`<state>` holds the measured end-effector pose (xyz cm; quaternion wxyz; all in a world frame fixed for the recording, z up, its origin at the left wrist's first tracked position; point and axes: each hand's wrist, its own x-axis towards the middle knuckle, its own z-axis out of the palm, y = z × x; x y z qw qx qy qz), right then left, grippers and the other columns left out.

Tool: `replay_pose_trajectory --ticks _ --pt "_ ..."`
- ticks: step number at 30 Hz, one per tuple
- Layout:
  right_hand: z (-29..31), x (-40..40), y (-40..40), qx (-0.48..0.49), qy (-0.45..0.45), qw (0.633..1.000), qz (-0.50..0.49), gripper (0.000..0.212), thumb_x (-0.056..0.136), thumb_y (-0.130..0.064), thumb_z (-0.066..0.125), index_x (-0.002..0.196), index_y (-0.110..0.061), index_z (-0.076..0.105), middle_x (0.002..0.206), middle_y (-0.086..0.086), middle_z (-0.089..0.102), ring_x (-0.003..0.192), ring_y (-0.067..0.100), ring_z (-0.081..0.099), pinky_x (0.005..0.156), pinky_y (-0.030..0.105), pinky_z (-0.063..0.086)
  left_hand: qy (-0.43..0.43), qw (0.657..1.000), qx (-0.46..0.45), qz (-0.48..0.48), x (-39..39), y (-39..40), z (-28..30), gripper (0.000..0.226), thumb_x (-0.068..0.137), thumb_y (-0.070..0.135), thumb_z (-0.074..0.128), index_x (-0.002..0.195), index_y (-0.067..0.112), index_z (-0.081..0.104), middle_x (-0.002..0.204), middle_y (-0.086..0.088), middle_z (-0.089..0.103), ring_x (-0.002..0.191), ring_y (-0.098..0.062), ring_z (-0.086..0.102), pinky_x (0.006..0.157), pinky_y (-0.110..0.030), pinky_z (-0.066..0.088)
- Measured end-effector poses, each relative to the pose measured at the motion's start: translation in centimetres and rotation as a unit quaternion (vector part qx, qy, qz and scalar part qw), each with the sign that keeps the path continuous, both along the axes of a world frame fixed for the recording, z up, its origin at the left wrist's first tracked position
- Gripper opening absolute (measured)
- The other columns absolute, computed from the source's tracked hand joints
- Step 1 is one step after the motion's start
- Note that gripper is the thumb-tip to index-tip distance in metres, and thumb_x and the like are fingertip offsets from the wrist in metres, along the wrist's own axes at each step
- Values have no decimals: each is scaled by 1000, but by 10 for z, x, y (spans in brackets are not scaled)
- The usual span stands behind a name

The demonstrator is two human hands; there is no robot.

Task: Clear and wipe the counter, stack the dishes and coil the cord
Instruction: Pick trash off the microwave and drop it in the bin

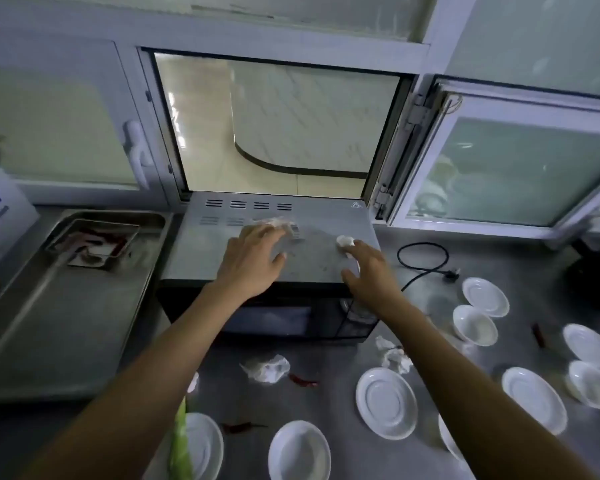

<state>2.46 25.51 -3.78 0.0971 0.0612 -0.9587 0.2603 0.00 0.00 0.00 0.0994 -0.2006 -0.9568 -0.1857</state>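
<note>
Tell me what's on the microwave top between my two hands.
In the head view, only bare, dusty microwave top lies between the left hand and right hand. Crumpled tissues sit at each hand's fingertips.

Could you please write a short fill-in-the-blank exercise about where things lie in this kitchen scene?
1. Both hands, the left hand and the right hand, reach over the top of the ____.
2. The black cord lies on the counter, ____.
3. The white saucers lie spread out, not ____.

Missing words: microwave; unplugged; stacked
</note>
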Motion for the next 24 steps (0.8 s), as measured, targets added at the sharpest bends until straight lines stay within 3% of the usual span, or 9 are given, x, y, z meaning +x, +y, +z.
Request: replay_pose_trajectory --ticks 5,9,11,15,19,24 --pt "5 -18 0 3 -13 999 -35 48 92 -14 61 139 -15 52 152 16 40 137 36 37 113 48 35 7 1000 -25 17 -30 8 1 48 95 33 58 142 26 49 143 -1 52 133 -25 42 101 -47 43" --pt "4 -36 2 40 9 999 -25 40 89 -17 59 129 -14 57 126 10 58 112 39 53 95 48 46 -26 996 -74 42 -52 10 -1 49 96 35 57 144 28 46 149 -2 46 137 -29 38 101 -52 41" --pt "3 -41 1 41 25 998 -39 33 91 -21 58 124 -15 62 122 7 63 108 37 54 93 48 46 -42 993 -100 54 -62 10 -1 51 95 37 56 144 31 44 148 -2 47 135 -30 39 100 -53 42" --pt "1 -49 1 51 39 996 -65 25 98 -24 54 119 -18 66 119 5 67 110 33 52 92 45 42 -52 992 -101 49 -68 13 -4 46 94 30 60 139 35 51 123 -1 64 117 -30 53 94 -49 45" --pt "0 -54 4 58 30 996 -60 22 99 -24 53 115 -17 67 110 8 68 104 34 53 86 43 41 -25 994 -95 56 -69 15 -10 29 94 28 61 122 34 64 101 0 69 99 -27 61 84 -41 44" --pt "2 -56 10 48 27 997 -48 20 95 -17 57 110 -12 69 100 14 67 96 40 56 81 45 44 -16 995 -79 63 -69 16 -11 38 91 26 63 129 32 63 99 -2 69 97 -29 59 83 -40 43"
